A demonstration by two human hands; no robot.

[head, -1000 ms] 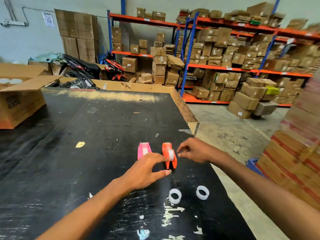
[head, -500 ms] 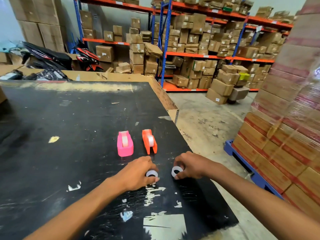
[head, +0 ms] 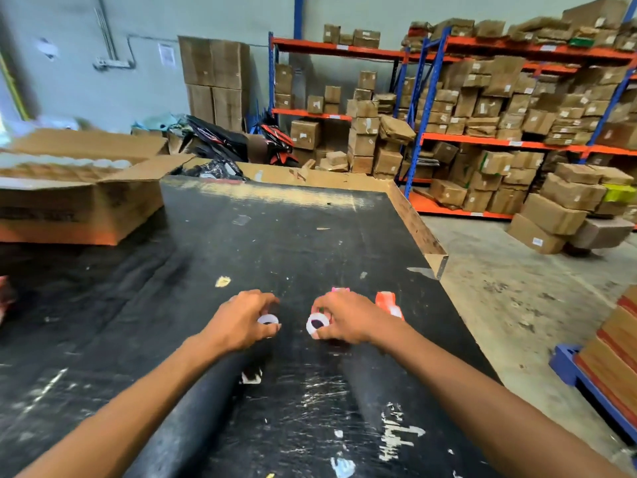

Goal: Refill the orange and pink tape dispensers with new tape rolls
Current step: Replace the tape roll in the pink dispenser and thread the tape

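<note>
My left hand [head: 241,322] holds a white tape roll [head: 268,320] between thumb and fingers, lifted a little above the black table [head: 275,236]. A second white tape roll [head: 317,323] is gripped in my right hand [head: 348,317], its hole facing me. Behind the right hand stands the pink tape dispenser [head: 339,291], mostly hidden, with only its top showing. The orange tape dispenser [head: 388,304] stands just right of it, partly covered by my right wrist.
An open cardboard box [head: 79,201] sits on the table's far left. The table's right edge [head: 434,257] drops to a concrete floor. Shelving with several cartons [head: 482,108] lines the back; stacked boxes on a blue pallet [head: 579,370] stand at right.
Both hands have lifted the two white rolls off the table and carried them forward, toward the dispensers. The camera has tilted up and to the left.
</note>
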